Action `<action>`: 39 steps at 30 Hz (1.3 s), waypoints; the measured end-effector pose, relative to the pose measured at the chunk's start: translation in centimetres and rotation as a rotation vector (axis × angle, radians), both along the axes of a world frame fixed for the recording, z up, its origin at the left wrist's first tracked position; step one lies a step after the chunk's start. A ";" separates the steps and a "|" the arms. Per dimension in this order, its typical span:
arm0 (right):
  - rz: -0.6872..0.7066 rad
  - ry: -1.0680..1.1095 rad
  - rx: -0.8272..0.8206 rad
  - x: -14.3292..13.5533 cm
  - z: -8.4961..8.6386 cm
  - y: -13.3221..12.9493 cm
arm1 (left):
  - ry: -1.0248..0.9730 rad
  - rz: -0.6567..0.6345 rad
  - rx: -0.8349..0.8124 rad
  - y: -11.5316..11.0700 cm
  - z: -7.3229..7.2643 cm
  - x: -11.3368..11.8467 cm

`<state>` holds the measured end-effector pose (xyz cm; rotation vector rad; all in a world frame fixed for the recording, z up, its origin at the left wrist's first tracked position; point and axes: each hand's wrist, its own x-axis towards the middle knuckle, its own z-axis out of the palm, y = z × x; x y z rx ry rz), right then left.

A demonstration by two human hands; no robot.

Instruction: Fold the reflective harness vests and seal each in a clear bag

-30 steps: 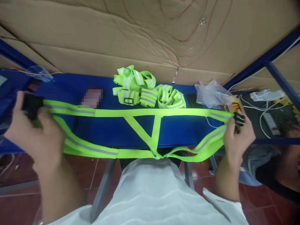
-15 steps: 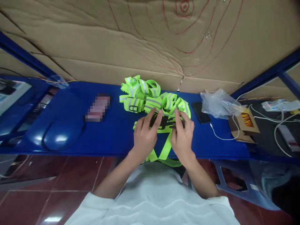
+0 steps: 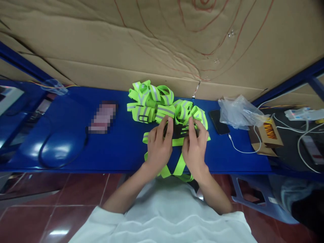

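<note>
My left hand [image 3: 160,145] and my right hand [image 3: 194,143] are side by side near the middle of the blue table, fingers curled round black buckle parts [image 3: 178,131]. The parts are partly hidden by the fingers. A neon green strap [image 3: 178,141] passes between the hands, and its lower length [image 3: 180,166] hangs over the table's front edge. Just beyond the hands lies a pile of green reflective straps [image 3: 152,96] with grey stripes. One of its rolled straps shows a black slider buckle [image 3: 143,118].
A blurred-out phone-like item [image 3: 103,117] lies at the left, beside a black cable [image 3: 42,152]. On the right are a dark phone [image 3: 219,122], clear plastic bags [image 3: 238,113], a white cable and an open cardboard box [image 3: 272,135]. Cardboard [image 3: 101,44] stands behind the table [image 3: 113,148].
The view has shifted slightly. Both hands stay at the black parts, which now sit closer together between the fingers; the green strap under them lies a little differently.
</note>
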<state>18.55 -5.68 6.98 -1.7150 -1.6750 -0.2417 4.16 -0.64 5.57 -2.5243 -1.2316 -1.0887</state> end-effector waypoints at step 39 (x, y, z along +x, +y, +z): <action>0.397 0.278 -0.149 2.1 1.7 -0.9 | -0.651 -0.507 -1.242 -1.1 2.7 -3.6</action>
